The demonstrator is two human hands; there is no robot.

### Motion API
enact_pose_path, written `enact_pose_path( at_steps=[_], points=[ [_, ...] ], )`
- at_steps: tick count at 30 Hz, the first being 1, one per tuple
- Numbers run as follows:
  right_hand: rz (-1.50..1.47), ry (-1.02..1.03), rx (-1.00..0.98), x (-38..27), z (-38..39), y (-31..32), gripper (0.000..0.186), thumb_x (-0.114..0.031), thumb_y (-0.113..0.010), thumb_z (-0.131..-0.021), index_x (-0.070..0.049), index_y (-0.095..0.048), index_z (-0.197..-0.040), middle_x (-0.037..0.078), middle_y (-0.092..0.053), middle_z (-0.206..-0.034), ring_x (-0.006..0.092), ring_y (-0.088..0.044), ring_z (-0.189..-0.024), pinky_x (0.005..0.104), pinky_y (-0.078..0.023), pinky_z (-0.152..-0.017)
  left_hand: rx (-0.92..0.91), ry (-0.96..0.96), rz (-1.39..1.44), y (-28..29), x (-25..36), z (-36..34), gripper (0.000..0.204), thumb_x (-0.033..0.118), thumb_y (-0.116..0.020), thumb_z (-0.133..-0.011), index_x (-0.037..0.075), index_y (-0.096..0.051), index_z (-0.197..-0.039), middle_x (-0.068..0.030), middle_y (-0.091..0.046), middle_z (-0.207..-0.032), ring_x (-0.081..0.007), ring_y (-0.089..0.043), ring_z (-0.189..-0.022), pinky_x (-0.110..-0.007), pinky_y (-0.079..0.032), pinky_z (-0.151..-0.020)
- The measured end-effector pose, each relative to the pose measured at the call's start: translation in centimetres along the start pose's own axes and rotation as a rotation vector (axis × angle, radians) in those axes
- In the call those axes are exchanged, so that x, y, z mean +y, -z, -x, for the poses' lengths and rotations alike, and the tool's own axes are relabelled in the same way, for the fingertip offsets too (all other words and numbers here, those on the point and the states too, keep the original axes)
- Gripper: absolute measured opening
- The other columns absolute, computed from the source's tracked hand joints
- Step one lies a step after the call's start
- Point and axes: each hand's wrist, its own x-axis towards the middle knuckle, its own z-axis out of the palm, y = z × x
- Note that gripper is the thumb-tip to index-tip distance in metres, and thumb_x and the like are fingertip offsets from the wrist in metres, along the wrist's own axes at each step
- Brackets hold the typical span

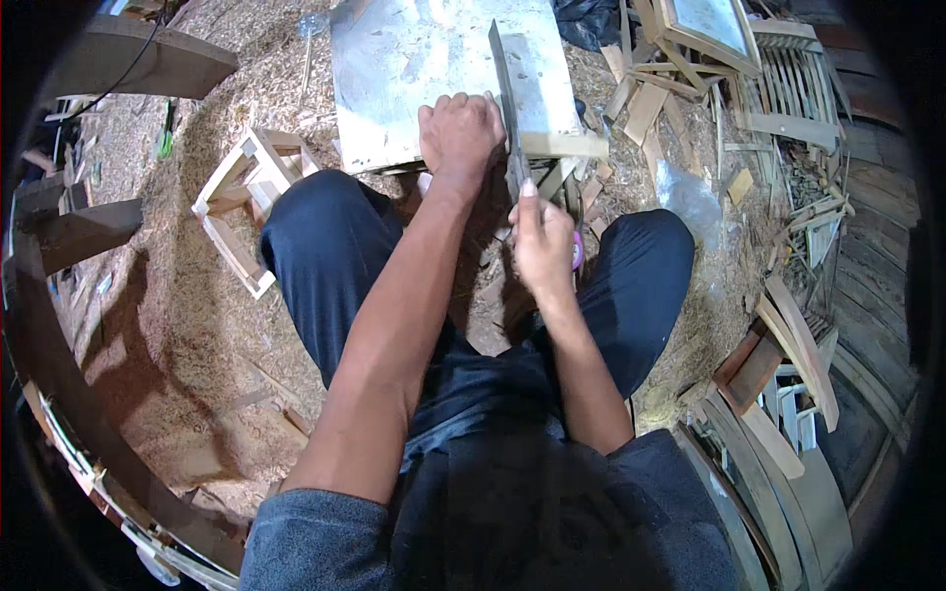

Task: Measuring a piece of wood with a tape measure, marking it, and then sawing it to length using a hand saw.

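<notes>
My right hand [542, 241] is wrapped round the handle of a hand saw [505, 94], thumb on top. Its long, narrow blade points away from me across a pale, stained board [409, 64]. A light wooden strip [567, 146] lies along the board's near edge, its right end sticking out past the blade. Just left of the saw, my left hand [461, 136] is closed with fingers curled, bearing down where the strip runs beneath it. The part of the strip under that hand is hidden. Beside my right hand, a pink round item [577, 250] shows partly.
Sawdust covers the floor [187, 325]. A small wooden frame [251, 197] stands by my left knee. Curved timber [138, 59] rises at the left. Frames and offcuts [645, 108] pile up at the back right, with curved planks [778, 483] at the lower right.
</notes>
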Motion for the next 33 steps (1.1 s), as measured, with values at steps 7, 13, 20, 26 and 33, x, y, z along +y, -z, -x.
enact_pose_path(
  at_steps=[7,13,20,26,33],
  points=[
    [-0.170,-0.141,0.038,0.8,1.1,-0.1,0.044,-0.030,-0.055,-0.101,-0.001,-0.060,-0.069,0.003,-0.050,-0.051,0.0135,-0.049,-0.046,0.0332,-0.038,-0.047,-0.062,-0.042,-0.011,0.9,1.0,-0.3,0.030,0.026,-0.061,-0.089,0.010,-0.068,-0.066,-0.0075,-0.066,-0.071,-0.0242,-0.063,-0.072,-0.040,-0.041,-0.071],
    [0.209,0.058,0.022,-1.7,-0.8,0.2,0.055,-0.040,-0.053,-0.100,0.002,-0.061,-0.066,0.011,-0.056,-0.054,0.0215,-0.057,-0.051,0.0380,-0.043,-0.052,-0.079,0.049,-0.052,0.9,0.7,-0.9,0.032,0.027,-0.057,-0.091,0.009,-0.070,-0.068,-0.0079,-0.067,-0.073,-0.0251,-0.063,-0.074,-0.041,-0.042,-0.073],
    [-0.028,0.013,0.085,-0.2,0.1,-0.4,0.051,-0.037,-0.052,-0.103,-0.001,-0.060,-0.068,0.000,-0.049,-0.051,0.0094,-0.047,-0.050,0.0298,-0.035,-0.048,-0.041,0.057,-0.011,0.4,1.0,-0.5,0.034,0.027,-0.056,-0.091,0.009,-0.072,-0.067,-0.0091,-0.068,-0.072,-0.0258,-0.063,-0.075,-0.042,-0.041,-0.075],
    [-0.310,0.082,0.026,-4.7,2.6,3.2,0.050,-0.038,-0.052,-0.103,-0.005,-0.056,-0.066,-0.004,-0.049,-0.054,0.0057,-0.045,-0.049,0.0256,-0.033,-0.047,0.038,0.030,-0.039,0.8,0.8,-1.2,0.034,0.027,-0.057,-0.092,0.008,-0.071,-0.066,-0.0096,-0.068,-0.071,-0.0265,-0.064,-0.071,-0.041,-0.042,-0.070],
    [-0.117,-0.035,0.014,1.8,4.4,1.6,0.051,-0.037,-0.051,-0.103,-0.002,-0.059,-0.067,-0.001,-0.049,-0.051,0.0091,-0.047,-0.047,0.0307,-0.035,-0.046,-0.032,0.053,-0.046,0.3,1.2,-1.0,0.038,0.028,-0.054,-0.094,0.009,-0.072,-0.066,-0.0103,-0.068,-0.071,-0.0276,-0.063,-0.071,-0.043,-0.042,-0.073]
  ],
)
